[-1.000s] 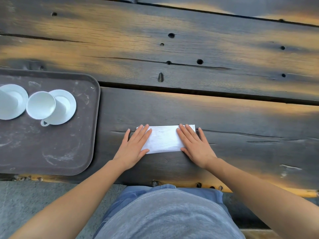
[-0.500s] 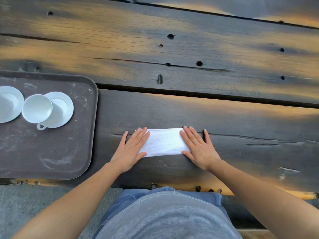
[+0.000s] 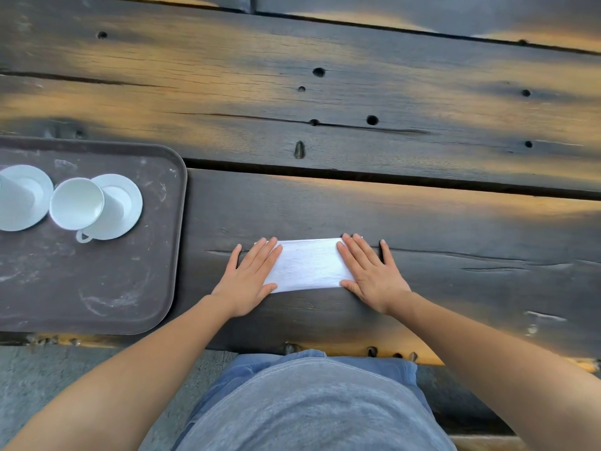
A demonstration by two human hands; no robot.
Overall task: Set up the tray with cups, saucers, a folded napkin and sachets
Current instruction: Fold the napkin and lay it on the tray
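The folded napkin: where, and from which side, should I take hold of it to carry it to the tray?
I would pinch the folded napkin by its left short end, from the tray side, thumb slid under. It lies flat on the plank, so only an edge lifts; the left hand rests there.

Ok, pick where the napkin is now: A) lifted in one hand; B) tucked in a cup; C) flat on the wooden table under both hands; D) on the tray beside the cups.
C: the napkin lies flat on the table, left hand and right hand pressing its ends, off the tray.
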